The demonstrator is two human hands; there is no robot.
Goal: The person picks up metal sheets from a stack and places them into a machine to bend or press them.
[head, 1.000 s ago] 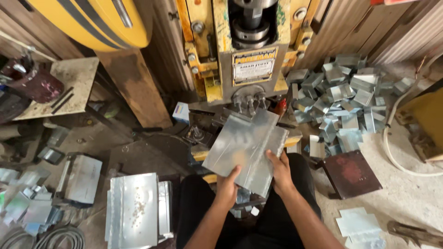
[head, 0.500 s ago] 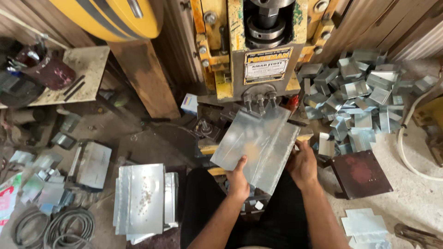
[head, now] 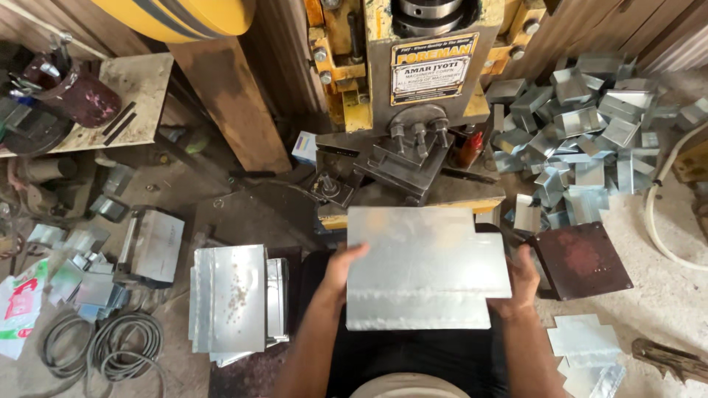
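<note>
Head view, looking straight down at a seated person's lap in front of a press. The metal sheet [head: 424,269] is a flat, pale grey, dull-shiny plate, roughly rectangular, with square notches cut from its upper right and lower right corners; a faint crease line runs across it near the lower edge, and its surface shows light scuffing. It lies level above the person's dark-clothed lap, just below the base of the yellow and grey press machine [head: 413,110], with its upper edge near the dark tooling block [head: 402,166]. The left hand [head: 343,269] grips the sheet's left edge, fingers curled onto the top face and closed against the metal. The right hand [head: 520,284] holds the right edge at the lower notch, thumb and fingers clamped on the plate; the underside fingers are hidden. To the left on the floor sits a stack of flat sheets [head: 228,298] of the same grey metal, with coiled cable [head: 103,346] farther left. To the right of the press lies a heap of bent metal boxes [head: 582,125], a rusty brown square plate [head: 582,258] just beside the right hand, and a few notched blanks [head: 586,346] on the sandy floor.
</note>
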